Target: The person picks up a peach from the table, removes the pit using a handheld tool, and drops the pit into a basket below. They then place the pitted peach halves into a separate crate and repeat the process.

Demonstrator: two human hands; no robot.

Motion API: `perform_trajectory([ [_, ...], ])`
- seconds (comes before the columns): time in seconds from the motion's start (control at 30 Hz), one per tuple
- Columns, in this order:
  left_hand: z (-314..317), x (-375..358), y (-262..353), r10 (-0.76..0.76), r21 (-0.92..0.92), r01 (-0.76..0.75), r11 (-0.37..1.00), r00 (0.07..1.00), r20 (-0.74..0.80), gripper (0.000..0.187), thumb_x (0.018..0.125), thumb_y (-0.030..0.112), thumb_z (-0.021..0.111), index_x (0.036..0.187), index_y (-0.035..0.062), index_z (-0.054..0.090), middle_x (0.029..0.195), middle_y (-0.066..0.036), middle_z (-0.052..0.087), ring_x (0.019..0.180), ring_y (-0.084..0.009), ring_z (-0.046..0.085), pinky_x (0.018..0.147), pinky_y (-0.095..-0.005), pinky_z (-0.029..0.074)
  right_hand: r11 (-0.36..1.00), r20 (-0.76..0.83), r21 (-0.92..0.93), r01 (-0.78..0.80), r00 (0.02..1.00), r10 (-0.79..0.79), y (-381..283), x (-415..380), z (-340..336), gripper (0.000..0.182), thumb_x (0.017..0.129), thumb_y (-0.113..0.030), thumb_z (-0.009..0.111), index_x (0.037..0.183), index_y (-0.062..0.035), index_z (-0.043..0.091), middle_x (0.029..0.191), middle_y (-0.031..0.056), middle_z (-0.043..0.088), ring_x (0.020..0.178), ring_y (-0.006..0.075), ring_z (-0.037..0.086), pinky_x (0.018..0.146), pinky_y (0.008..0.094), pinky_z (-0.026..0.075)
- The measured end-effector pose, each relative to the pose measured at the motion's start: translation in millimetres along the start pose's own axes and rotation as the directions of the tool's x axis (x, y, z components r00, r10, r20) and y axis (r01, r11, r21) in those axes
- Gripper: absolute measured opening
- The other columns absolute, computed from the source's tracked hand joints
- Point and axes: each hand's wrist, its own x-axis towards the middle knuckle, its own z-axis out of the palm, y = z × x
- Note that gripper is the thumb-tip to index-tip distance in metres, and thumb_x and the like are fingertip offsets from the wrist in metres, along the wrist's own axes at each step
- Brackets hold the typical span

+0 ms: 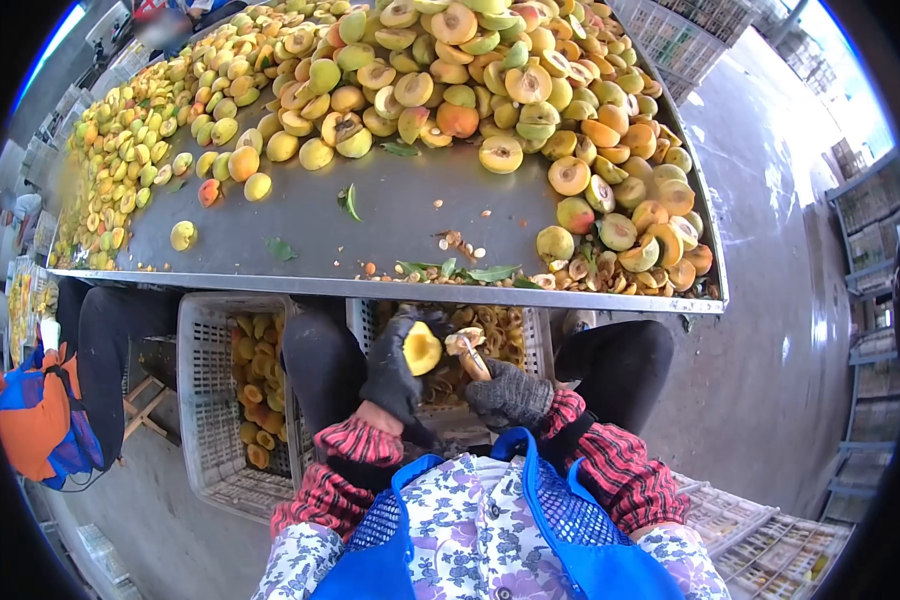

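Note:
My left hand (pixel 394 372), in a dark glove, is closed around a peach half (pixel 422 348) with its yellow cut side showing and a hollow in the middle. My right hand (pixel 510 394), in a grey knitted glove, grips a short tool with a light wooden handle (pixel 477 366). At the tool's upper end sits a pale and reddish-brown lump (pixel 464 341), perhaps a pit with flesh on it. The tool is close to the peach half but apart from it. Both hands are over a crate (pixel 536 345) of cut peach pieces (pixel 495 330) between my knees.
A metal table (pixel 310 235) ahead carries a large heap of halved peaches (pixel 450 90), leaves and pit scraps. Left of my leg stands a white crate (pixel 202 400) of peach halves. Another person's leg (pixel 120 340) is at left. Crates (pixel 760 540) stand at lower right.

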Motion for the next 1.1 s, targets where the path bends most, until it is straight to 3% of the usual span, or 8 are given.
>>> perform_trajectory([
  [0.03, -12, -3, 21, -0.134, -0.078, 0.150, 0.986, 0.974, 0.181, 0.030, 0.089, 0.021, 0.039, 0.100, -0.0019, 0.055, 0.089, -0.009, 0.061, 0.081, -0.0153, 0.058, 0.073, -0.0287, 0.047, 0.988, -0.210, -0.136, -0.069, 0.977, 0.040, -11, -4, 12, 0.022, 0.077, -0.019, 0.057, 0.093, -0.0055, 0.052, 0.060, 0.0053, 0.053, 0.049, 0.0154, 0.051, 0.044, 0.0276, 0.041],
  [0.1, 6, -31, 81, 0.510, 0.695, -0.521, 0.495, 0.822, 0.253, 0.031, 0.087, 0.021, 0.040, 0.098, -0.0027, 0.056, 0.089, -0.010, 0.060, 0.084, -0.0162, 0.057, 0.078, -0.0287, 0.045, 0.497, -0.011, -0.867, 0.037, 0.996, -0.094, 63, 52, -36, 0.025, 0.076, -0.019, 0.053, 0.096, -0.0039, 0.053, 0.068, 0.0105, 0.058, 0.059, 0.0233, 0.057, 0.052, 0.0345, 0.045],
  [0.17, -28, -22, 102, 0.531, 0.272, -0.491, 0.828, 0.842, -0.097, 0.032, 0.086, 0.021, 0.038, 0.099, -0.0029, 0.056, 0.097, -0.011, 0.058, 0.090, -0.0181, 0.054, 0.084, -0.0308, 0.042, 0.018, 0.098, -0.995, 0.098, 0.994, -0.038, 120, 62, -55, 0.030, 0.074, -0.018, 0.051, 0.099, -0.0025, 0.054, 0.081, 0.0159, 0.060, 0.075, 0.0312, 0.059, 0.064, 0.0406, 0.046],
  [0.3, -149, 4, 167, 0.528, 0.482, -0.367, 0.795, 0.811, -0.253, 0.030, 0.080, 0.025, 0.054, 0.090, -0.0026, 0.061, 0.081, -0.008, 0.061, 0.072, -0.0169, 0.058, 0.069, -0.0278, 0.046, 0.292, -0.063, -0.948, -0.125, 0.975, 0.215, 55, 39, -31, 0.036, 0.072, -0.022, 0.052, 0.101, -0.0002, 0.054, 0.097, 0.0217, 0.058, 0.094, 0.0351, 0.055, 0.079, 0.0404, 0.043],
  [0.4, -148, 7, 173, 0.643, 0.997, 0.080, 0.015, 0.763, -0.071, 0.035, 0.078, 0.031, 0.058, 0.087, -0.0021, 0.062, 0.078, -0.007, 0.061, 0.071, -0.0146, 0.057, 0.067, -0.0255, 0.044, 0.378, -0.165, -0.893, -0.245, 0.959, 0.232, 54, 47, -31, 0.038, 0.072, -0.024, 0.053, 0.100, 0.0015, 0.054, 0.097, 0.0232, 0.057, 0.094, 0.0358, 0.055, 0.079, 0.0408, 0.043],
  [0.53, -52, 51, 168, 0.392, 0.748, -0.122, 0.653, 0.899, -0.196, 0.026, 0.077, 0.029, 0.057, 0.081, 0.0032, 0.062, 0.074, -0.007, 0.061, 0.060, -0.0200, 0.053, 0.060, -0.0308, 0.043, 0.474, -0.181, -0.857, -0.201, 0.979, 0.088, 45, 39, -27, 0.040, 0.073, -0.025, 0.053, 0.101, 0.0033, 0.052, 0.095, 0.0250, 0.057, 0.091, 0.0372, 0.055, 0.077, 0.0412, 0.044],
  [0.77, 150, 144, 98, 0.351, 0.969, -0.245, -0.034, 0.905, 0.241, 0.045, 0.075, 0.046, 0.051, 0.079, 0.0023, 0.062, 0.077, -0.019, 0.061, 0.077, -0.0311, 0.059, 0.070, -0.0398, 0.043, 0.573, -0.172, -0.816, -0.074, 0.978, -0.119, 42, 40, -36, 0.040, 0.074, -0.027, 0.052, 0.102, 0.0009, 0.051, 0.088, 0.0246, 0.057, 0.084, 0.0385, 0.056, 0.073, 0.0436, 0.044],
  [1.1, 180, 215, 6, 0.208, 0.870, -0.444, 0.212, 0.891, 0.404, 0.041, 0.067, 0.023, 0.067, 0.100, 0.0002, 0.056, 0.094, -0.015, 0.059, 0.085, -0.0242, 0.057, 0.074, -0.0328, 0.045, 0.645, -0.148, -0.763, -0.042, 0.983, -0.111, 37, 40, -38, 0.035, 0.074, -0.027, 0.053, 0.098, -0.0017, 0.052, 0.087, 0.0225, 0.058, 0.079, 0.0383, 0.057, 0.069, 0.0450, 0.044],
])
